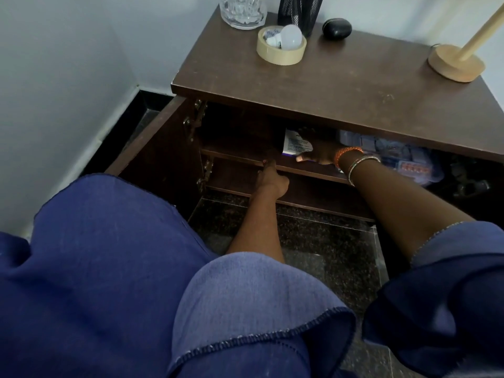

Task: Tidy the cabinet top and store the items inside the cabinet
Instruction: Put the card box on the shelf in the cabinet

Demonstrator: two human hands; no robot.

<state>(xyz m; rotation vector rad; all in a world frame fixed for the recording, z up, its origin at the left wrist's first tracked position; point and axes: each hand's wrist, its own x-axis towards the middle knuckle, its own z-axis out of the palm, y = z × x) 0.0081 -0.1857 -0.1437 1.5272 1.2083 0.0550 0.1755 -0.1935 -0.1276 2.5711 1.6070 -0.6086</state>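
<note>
The brown cabinet (341, 88) stands open below me, its door (152, 156) swung out to the left. My right hand (320, 154) reaches onto the upper shelf (240, 155) and grips a white and purple box (296, 144) standing there. My left hand (272, 178) rests its fingertips against the front edge of that shelf and holds nothing. On the cabinet top sit a roll of tape (281, 51) with a white light bulb (289, 36) lying in it, a glass mug (242, 10), a black mesh holder (300, 12) and a black oval case (336, 28).
A wooden stand (455, 62) with a slanted rod occupies the right of the top. Blister packs and plastic-wrapped items (403, 159) fill the shelf's right side. White walls close in on the left and behind. My blue-clad knees fill the foreground over a dark speckled floor (321, 241).
</note>
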